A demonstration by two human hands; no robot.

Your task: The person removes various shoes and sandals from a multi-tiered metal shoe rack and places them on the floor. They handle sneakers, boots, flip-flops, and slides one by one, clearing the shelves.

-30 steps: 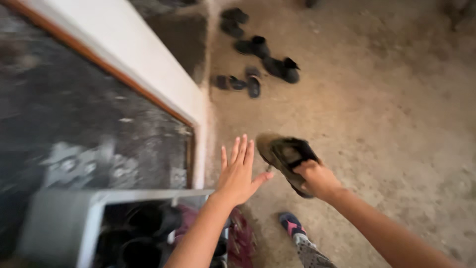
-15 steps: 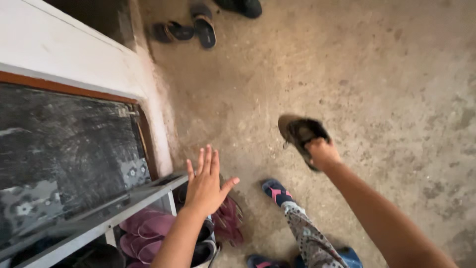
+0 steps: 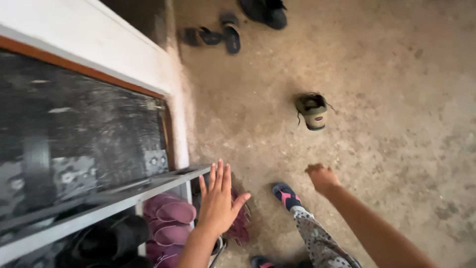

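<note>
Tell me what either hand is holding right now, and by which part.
Nothing. The left hand is spread open, the right hand empty; the olive shoe is apart from both.

Bare concrete floor [image 3: 396,74], dusty and speckled. Olive shoe [image 3: 313,110] sits on it alone, mid-floor. Well beyond shoe, up by wall, dark sandals [image 3: 218,35] plus black shoes [image 3: 265,11]. Nearer than shoe, foot in blue-pink sandal [image 3: 286,194] planted on floor. Left of that, metal rack [image 3: 99,208] with purple slippers [image 3: 171,214] on its shelf.
</note>
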